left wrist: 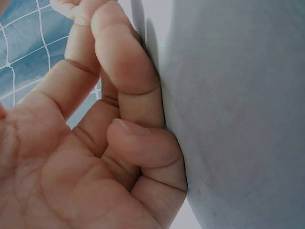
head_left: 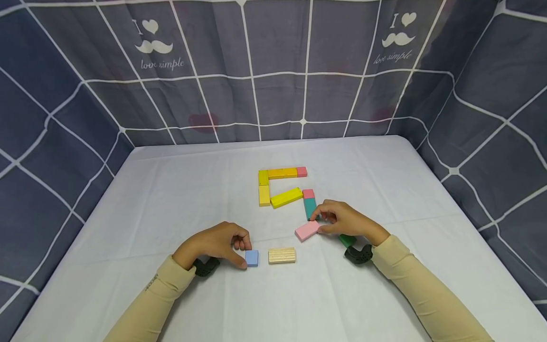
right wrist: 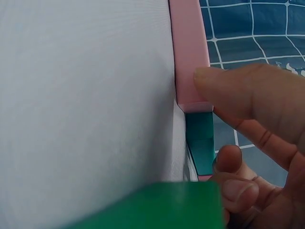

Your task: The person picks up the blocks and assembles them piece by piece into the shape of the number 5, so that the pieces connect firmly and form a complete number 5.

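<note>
My left hand [head_left: 223, 242] has its thumb and a fingertip at the edges of a light blue block [head_left: 252, 258], pinching it on the white cloth. In the left wrist view the curled fingers [left wrist: 126, 62] rest against the cloth, and the block is out of sight. With thumb and fingers my right hand [head_left: 344, 218] holds the right end of a pink block [head_left: 306, 231]. The right wrist view has the thumb on this pink block [right wrist: 188, 52]. Just beyond lies a teal block [head_left: 310, 208], its far end against a small pink-red block [head_left: 308, 194].
A ridged pale wooden block [head_left: 282, 255] lies between the hands. A green block [head_left: 347, 240] is partly hidden under the right wrist. Farther back, yellow blocks [head_left: 282, 173] form an angled line ending in a pink-red block [head_left: 301, 171]; a tilted yellow block [head_left: 286, 197] lies nearby.
</note>
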Demonstrator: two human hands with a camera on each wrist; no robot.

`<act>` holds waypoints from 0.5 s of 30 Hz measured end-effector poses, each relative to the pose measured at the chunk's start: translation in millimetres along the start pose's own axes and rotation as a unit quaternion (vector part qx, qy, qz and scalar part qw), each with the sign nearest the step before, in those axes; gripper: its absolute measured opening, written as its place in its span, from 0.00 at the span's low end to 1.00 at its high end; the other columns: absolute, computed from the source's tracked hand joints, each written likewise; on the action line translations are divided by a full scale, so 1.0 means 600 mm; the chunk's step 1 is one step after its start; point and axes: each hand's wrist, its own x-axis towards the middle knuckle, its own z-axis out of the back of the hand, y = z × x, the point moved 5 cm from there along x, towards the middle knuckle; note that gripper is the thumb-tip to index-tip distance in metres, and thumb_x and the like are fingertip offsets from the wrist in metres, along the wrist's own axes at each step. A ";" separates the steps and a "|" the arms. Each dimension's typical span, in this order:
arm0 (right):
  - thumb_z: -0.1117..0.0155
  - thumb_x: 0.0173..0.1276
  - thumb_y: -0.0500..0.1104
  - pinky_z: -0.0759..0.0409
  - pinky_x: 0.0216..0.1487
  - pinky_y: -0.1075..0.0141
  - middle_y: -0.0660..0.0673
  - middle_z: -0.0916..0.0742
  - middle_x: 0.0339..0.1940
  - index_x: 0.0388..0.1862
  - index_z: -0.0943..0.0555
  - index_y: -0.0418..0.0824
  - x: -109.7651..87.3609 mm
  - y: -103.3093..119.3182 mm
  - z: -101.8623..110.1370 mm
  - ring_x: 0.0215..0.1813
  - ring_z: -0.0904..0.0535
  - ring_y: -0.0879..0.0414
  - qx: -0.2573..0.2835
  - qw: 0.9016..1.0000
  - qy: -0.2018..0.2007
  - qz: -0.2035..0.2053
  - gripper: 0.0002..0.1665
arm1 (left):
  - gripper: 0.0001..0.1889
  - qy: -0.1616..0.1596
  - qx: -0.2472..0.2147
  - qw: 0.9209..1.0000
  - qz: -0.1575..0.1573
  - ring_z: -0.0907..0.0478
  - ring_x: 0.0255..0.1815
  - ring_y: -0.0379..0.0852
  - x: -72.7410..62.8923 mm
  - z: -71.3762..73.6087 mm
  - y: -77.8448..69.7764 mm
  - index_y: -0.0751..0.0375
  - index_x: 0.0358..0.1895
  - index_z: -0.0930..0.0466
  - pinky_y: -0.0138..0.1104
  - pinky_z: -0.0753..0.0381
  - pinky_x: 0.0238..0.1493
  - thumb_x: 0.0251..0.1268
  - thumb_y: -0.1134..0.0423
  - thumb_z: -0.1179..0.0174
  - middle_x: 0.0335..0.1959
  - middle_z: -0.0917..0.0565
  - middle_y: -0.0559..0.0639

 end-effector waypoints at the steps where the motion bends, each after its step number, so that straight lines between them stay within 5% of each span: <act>1: 0.22 0.69 0.35 0.34 0.37 0.68 0.46 0.24 0.33 0.52 0.12 0.39 0.000 0.000 0.000 0.33 0.31 0.57 0.000 1.000 0.000 0.000 0.14 | 0.15 0.000 0.000 1.000 0.000 0.25 0.37 0.41 0.000 0.000 0.000 0.54 0.36 0.12 0.30 0.25 0.42 0.50 0.63 0.14 0.33 0.20 0.41; 15: 0.22 0.69 0.35 0.34 0.36 0.68 0.46 0.23 0.34 0.52 0.13 0.39 0.000 0.001 0.000 0.33 0.31 0.57 0.006 1.000 -0.002 -0.006 0.14 | 0.14 0.000 -0.004 1.000 0.000 0.25 0.37 0.41 -0.001 0.000 0.001 0.54 0.36 0.12 0.30 0.25 0.42 0.51 0.63 0.14 0.33 0.20 0.42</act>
